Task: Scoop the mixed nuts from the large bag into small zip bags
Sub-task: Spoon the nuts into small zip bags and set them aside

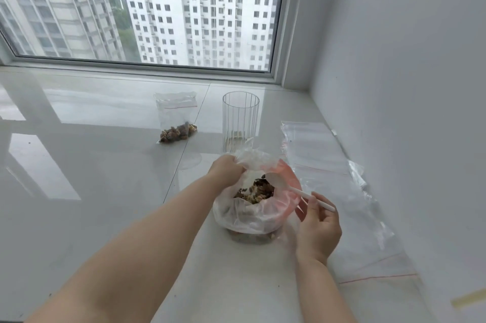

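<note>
Overhead, a wide window [142,17] is seen along the far wall, with tall apartment blocks beyond the glass. Below it a glossy white surface [79,178] is spread out, met on the right by a plain white wall [407,86]. Empty zip bags [328,173] are laid flat near that wall. The large bag [249,215] is stood on the surface close to the person, its mouth open and nuts [256,191] visible inside. A ribbed glass [240,123] is placed just behind it, and a small bag [177,117] holding some nuts is laid further left. The bag's rim is gripped by the left hand [226,167], fingers curled round the plastic. A white spoon [289,187] is pinched by the right hand [318,228], its bowl over the nuts.
</note>
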